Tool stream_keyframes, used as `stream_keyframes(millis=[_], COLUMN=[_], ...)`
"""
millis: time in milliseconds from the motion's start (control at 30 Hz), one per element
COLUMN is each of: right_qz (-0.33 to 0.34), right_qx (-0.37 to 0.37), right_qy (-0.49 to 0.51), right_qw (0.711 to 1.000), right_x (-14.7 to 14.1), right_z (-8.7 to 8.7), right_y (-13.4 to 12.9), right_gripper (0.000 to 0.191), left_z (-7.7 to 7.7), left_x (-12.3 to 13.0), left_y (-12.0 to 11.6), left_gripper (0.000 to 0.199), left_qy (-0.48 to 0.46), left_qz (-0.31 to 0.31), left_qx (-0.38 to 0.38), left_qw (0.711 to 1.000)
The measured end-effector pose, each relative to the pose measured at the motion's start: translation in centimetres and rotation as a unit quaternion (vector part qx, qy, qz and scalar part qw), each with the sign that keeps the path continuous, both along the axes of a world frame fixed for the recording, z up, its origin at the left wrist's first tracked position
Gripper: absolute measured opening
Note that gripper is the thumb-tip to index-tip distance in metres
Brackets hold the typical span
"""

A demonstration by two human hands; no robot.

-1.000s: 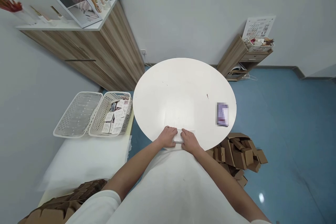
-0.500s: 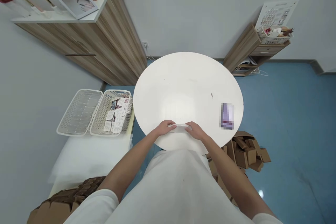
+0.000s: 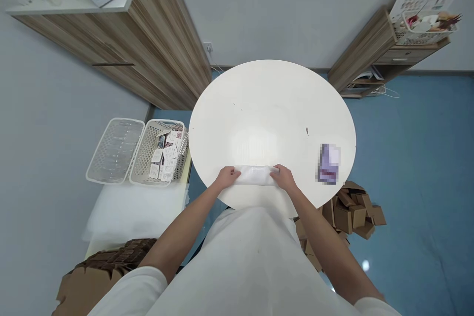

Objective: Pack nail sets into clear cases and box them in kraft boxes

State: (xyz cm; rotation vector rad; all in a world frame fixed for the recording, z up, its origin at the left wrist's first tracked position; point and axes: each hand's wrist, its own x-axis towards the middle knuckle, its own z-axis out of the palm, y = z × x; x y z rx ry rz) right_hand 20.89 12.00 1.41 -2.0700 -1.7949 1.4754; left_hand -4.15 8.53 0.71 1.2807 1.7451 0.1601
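A flat white strip of folded wrapping sheet (image 3: 255, 175) lies crosswise at the near edge of the round white table (image 3: 274, 103). Its left end is pinched in my left hand (image 3: 226, 177), thumb pointing inward. My right hand (image 3: 283, 177) grips the other end, with fingers curled over it. Whether anything is inside the folded sheet cannot be made out. On the right of the tabletop lies a purple item (image 3: 329, 164), blurred into blocks.
To the left, a white basket (image 3: 140, 170) of printed cards stands beside a basket of clear plastic pieces (image 3: 116, 153). Translucent sheets (image 3: 137, 210) and cardboard (image 3: 92, 284) lie nearer. Brown boxes (image 3: 350, 215) sit low on the right. Cabinets (image 3: 166, 39) stand behind.
My hands have moved apart, and more of the white sheet shows between them, looking wider and flatter. The whole view has shifted slightly.
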Motion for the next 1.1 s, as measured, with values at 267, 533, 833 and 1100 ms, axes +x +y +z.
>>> stream_keyframes(millis=[267,533,833,1100], right_qz=[0.037,0.340,0.311,0.185], right_qx=[0.271,0.262,0.175,0.123], right_qy=[-0.096,-0.086,-0.064,0.032], right_qw=[0.957,0.899,0.932,0.974], right_x=[-0.7,-3.1,-2.6,-1.3], right_z=[0.5,0.7,2.2,2.6], right_y=[-2.1,-3.1,-6.6,-8.8], right_gripper=[0.049,0.049,0.038,0.029], left_z=[1.7,1.9,2.6,3.3], left_x=[1.3,4.2,3.7,2.5], left_y=[-1.1,-1.8,-5.0,-5.8], left_gripper=[0.034,0.057,0.049,0.040], left_qy=[0.130,0.119,0.060,-0.013], left_qz=[-0.023,-0.293,-0.296,-0.255], left_qx=[0.153,0.236,0.225,0.158], left_qw=[0.979,0.919,0.926,0.954])
